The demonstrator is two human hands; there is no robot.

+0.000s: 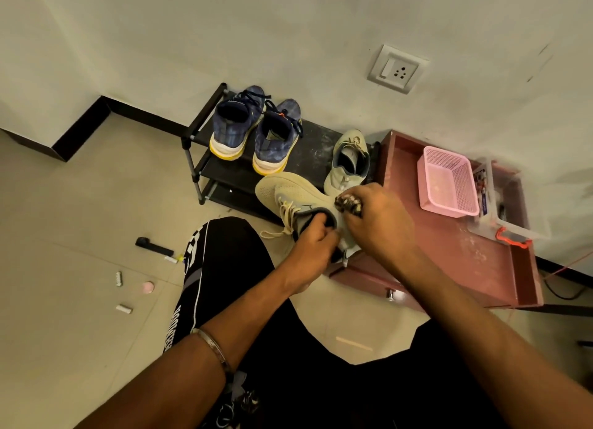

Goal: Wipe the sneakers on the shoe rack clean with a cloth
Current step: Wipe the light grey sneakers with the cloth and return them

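Left hand (313,239) grips beige sneaker (288,194) collar; right hand (373,216) pinches patterned cloth (349,204).

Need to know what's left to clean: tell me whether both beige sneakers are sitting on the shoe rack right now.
No. One beige sneaker sits on the shoe rack; the left hand holds the other beige sneaker off it.
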